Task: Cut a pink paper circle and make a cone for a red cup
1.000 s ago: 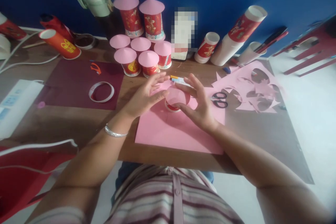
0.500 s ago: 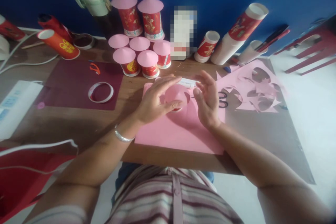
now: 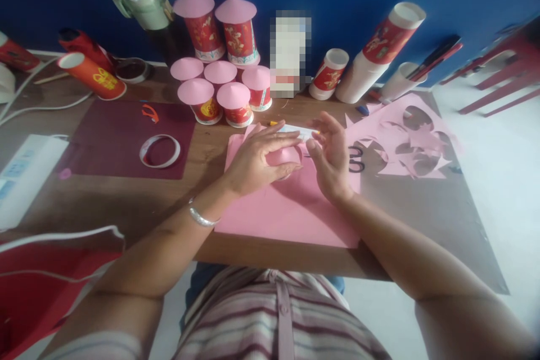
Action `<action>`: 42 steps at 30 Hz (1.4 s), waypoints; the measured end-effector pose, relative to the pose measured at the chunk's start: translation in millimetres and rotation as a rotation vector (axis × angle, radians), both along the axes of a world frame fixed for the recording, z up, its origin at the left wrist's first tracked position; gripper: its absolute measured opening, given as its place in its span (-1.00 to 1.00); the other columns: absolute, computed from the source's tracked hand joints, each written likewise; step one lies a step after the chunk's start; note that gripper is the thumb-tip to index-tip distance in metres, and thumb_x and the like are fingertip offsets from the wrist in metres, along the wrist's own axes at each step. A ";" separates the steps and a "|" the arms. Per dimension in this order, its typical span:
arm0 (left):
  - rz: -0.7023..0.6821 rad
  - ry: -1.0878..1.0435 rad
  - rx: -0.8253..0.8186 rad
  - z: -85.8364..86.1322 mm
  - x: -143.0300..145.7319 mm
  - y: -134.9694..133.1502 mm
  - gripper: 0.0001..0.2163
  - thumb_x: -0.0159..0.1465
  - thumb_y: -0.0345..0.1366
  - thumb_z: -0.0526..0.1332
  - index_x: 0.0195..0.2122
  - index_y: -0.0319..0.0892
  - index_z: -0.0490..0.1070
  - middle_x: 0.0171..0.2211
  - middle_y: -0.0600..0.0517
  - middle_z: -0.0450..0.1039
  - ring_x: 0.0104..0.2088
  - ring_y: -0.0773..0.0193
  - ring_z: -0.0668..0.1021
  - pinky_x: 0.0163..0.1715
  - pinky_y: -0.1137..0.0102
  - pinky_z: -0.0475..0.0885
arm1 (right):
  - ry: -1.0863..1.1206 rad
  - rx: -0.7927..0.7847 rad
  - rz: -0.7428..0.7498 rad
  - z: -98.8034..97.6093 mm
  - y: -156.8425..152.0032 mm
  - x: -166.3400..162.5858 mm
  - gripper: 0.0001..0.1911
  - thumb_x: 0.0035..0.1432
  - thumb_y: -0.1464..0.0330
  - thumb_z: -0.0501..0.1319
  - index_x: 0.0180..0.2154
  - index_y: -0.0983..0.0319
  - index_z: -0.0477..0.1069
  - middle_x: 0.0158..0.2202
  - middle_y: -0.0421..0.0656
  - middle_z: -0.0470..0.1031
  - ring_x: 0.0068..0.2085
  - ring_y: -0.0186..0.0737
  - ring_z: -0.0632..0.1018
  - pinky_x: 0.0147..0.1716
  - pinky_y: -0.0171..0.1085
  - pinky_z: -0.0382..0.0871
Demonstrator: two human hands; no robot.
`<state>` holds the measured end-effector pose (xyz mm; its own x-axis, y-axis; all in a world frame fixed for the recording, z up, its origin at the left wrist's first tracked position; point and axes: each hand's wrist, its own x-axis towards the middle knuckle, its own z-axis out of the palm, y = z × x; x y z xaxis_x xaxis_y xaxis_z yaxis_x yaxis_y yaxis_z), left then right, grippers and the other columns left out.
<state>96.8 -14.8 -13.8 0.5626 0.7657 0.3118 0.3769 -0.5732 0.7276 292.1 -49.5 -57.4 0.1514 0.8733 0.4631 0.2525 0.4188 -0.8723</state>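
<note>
A small pink paper cone [image 3: 287, 155] sits over a short tube in the middle, and most of that tube is hidden. My left hand [image 3: 256, 167] cups the cone, its thumb along the near edge and its fingers stretched over the far side. Close to the cone's right side, my right hand [image 3: 332, 164] is half curled with the fingers apart, holding nothing. Both hands are above pink paper sheets [image 3: 270, 211]. Behind the fingers lies a white tube with an orange tip [image 3: 295, 133].
Several red tubes with pink cone roofs [image 3: 234, 95] stand at the back. Scissors handles [image 3: 356, 158] and cut pink scraps [image 3: 415, 146] lie to the right. A paper ring [image 3: 160, 151] rests on a dark red sheet [image 3: 105, 146]. A pen cup [image 3: 403, 84] stands at the back right.
My left hand has shifted slightly right and closer over the cone, its thumb further across the near edge. My right hand has stayed about where it was. The view has moved a little.
</note>
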 end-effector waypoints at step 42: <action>-0.022 -0.007 -0.013 5.8 -0.3 -0.7 -0.54 0.24 -0.27 0.49 0.18 -0.03 0.57 0.22 -0.03 0.59 0.41 -0.03 0.44 0.48 -0.13 0.22 | 0.535 -0.556 0.234 10.0 -3.5 -8.5 -0.47 0.17 0.09 0.47 0.10 0.07 0.41 -0.33 -0.26 0.48 -0.32 -0.21 0.54 -0.37 -0.21 0.48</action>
<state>96.5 -15.5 -8.0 0.5775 0.7569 0.3061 0.3591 -0.5722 0.7373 283.6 -53.0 -47.4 0.0142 0.9911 -0.1323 -0.2990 -0.1221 -0.9464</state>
